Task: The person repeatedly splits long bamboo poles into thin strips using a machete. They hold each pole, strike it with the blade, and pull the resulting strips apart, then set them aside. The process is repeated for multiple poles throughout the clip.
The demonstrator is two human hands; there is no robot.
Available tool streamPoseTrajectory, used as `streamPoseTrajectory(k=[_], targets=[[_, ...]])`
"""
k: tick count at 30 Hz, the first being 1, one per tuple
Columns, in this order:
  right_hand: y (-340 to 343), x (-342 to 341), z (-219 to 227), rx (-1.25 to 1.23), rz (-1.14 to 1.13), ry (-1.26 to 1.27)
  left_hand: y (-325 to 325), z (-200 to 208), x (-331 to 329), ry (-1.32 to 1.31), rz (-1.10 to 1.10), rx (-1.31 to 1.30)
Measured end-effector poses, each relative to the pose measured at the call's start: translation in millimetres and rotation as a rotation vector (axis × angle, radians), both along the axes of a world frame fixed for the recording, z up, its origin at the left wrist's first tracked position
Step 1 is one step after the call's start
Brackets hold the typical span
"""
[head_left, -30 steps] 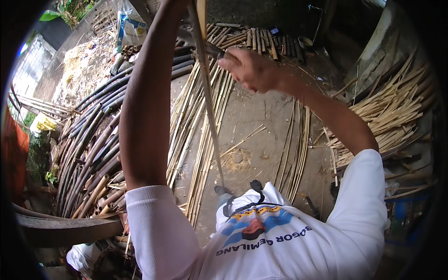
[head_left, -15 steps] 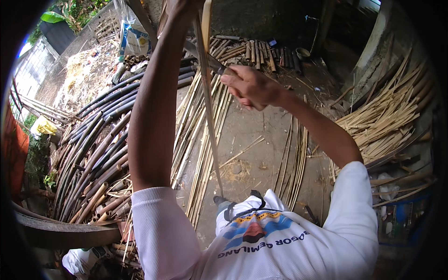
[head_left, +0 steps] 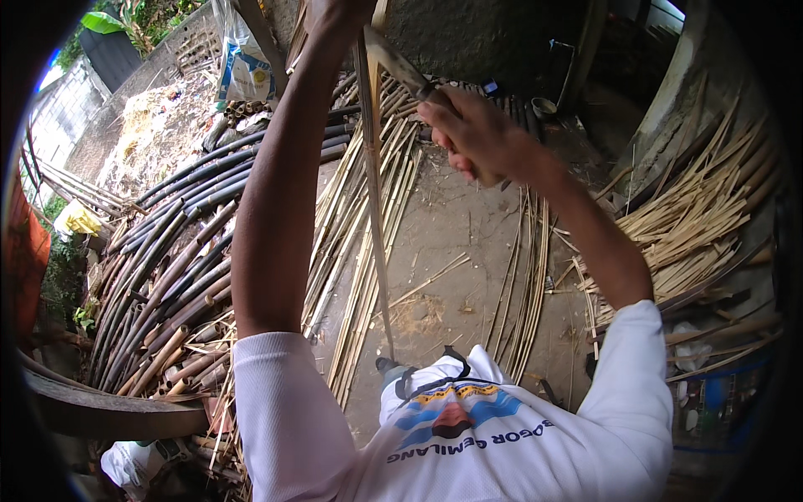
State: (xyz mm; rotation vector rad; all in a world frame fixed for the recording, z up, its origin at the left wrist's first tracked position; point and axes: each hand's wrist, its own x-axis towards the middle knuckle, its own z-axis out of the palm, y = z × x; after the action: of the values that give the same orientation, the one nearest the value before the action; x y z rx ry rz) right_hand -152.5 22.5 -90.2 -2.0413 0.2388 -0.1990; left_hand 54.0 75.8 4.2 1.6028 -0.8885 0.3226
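Observation:
My right hand [head_left: 481, 138] is closed around the handle of a large knife [head_left: 400, 65], its broad blade slanting up and left. The blade's far end is beside a long bamboo strip [head_left: 374, 192]; whether they touch I cannot tell. That strip stands nearly upright, its lower end by my foot [head_left: 386, 365]. My left hand [head_left: 338, 15] is raised at the top edge, partly cut off, and appears closed on the strip's upper part; its fingers are mostly hidden. Split bamboo strips [head_left: 368, 251] lie on the floor behind the upright one.
Dark bamboo poles [head_left: 176, 243] are heaped at the left. A big bundle of pale strips [head_left: 686, 226] lies at the right, with thin strips [head_left: 527, 284] nearer on the concrete floor [head_left: 452, 226]. A plastic bag [head_left: 245, 71] hangs at the upper left. A curved ledge [head_left: 117, 408] is lower left.
My right hand has shifted right, and the knife has tilted more steeply. Its blade crossed the strip before; now its far end is higher and beside the strip. My left arm has hardly moved.

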Motion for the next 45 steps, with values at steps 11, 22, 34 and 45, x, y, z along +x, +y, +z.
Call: streamPoseTrajectory(k=[11,22,34,45], targets=[[20.4,30.7,-94.4,0.076,0.203,0.301,3.9,13.3,-13.3,-0.010,0.051,0.103],[-10.5,65.0,-120.0,-0.449,0.114,0.078,33.7,-138.6,21.4,0.007,-0.165,0.158],[5.5,53.1,-116.0,0.062,0.094,0.006,24.4,-180.3,-17.8,-0.303,0.311,0.109],[-24.8,79.6,-164.5,0.572,-0.149,-0.185,176.2,-193.6,0.0,-0.812,0.506,0.360]])
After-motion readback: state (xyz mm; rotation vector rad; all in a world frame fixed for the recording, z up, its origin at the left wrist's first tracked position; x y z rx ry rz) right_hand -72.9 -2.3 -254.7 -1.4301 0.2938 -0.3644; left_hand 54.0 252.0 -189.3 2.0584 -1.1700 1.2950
